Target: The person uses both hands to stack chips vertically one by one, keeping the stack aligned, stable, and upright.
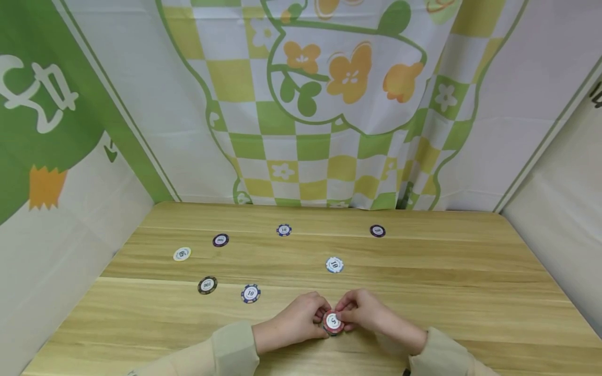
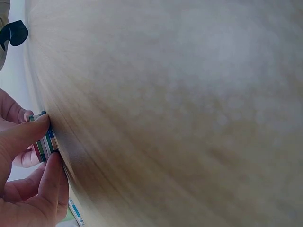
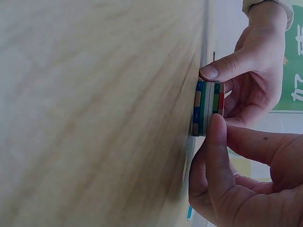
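A short stack of poker chips [image 1: 333, 324] stands on the table, with a red chip marked 5 on top. In the right wrist view the stack's edge [image 3: 206, 106] shows blue, green, white and red layers. My left hand [image 1: 299, 319] holds the stack from the left, thumb near its front and fingers curled behind. From the right, my right hand [image 1: 369, 315] pinches it near the top, one fingertip over the red chip. Nearest beyond the hands lies a light blue and white chip [image 1: 334, 265] marked 10.
Several single chips lie flat about the wooden table [image 1: 447, 282]: blue [image 1: 251, 293], black [image 1: 207, 285], pale yellow [image 1: 182, 254], purple [image 1: 220, 240], another blue [image 1: 284, 230], and a dark chip [image 1: 378, 231] at the back right. A patterned curtain [image 1: 329, 141] hangs behind the table.
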`<state>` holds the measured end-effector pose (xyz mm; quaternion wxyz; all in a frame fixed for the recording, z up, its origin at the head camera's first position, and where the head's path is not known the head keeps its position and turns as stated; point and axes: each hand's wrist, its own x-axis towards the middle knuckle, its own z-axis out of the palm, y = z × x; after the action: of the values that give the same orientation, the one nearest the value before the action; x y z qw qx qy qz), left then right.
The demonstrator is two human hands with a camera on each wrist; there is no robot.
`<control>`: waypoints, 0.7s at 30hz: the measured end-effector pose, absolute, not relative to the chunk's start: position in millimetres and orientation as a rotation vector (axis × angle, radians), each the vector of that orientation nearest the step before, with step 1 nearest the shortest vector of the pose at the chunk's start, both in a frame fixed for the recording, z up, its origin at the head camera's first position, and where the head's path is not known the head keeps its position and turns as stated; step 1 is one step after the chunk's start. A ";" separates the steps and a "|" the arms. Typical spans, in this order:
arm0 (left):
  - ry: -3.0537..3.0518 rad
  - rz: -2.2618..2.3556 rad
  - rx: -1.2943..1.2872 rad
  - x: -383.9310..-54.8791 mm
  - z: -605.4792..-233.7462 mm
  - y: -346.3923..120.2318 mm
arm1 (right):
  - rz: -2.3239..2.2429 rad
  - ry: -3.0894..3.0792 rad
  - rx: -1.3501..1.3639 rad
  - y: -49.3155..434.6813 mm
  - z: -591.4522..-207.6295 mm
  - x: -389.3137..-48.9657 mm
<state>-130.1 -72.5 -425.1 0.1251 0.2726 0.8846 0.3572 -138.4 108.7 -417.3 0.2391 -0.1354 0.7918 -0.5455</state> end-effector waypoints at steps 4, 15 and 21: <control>2.584 1.033 0.801 -130.0 -424.6 -72.5 | -1.490 2.184 -0.387 108.1 -417.5 -138.7; 2.587 1.027 0.795 -130.2 -425.2 -72.3 | -1.261 2.477 -0.582 108.8 -416.5 -147.2; 2.598 1.012 0.800 -131.0 -425.5 -72.4 | -1.024 2.751 -0.867 106.0 -413.3 -158.7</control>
<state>-131.0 -72.4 -425.5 0.1200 0.2739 0.8892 0.3463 -158.7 106.0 -413.3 0.0404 -0.2830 0.8981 -0.3342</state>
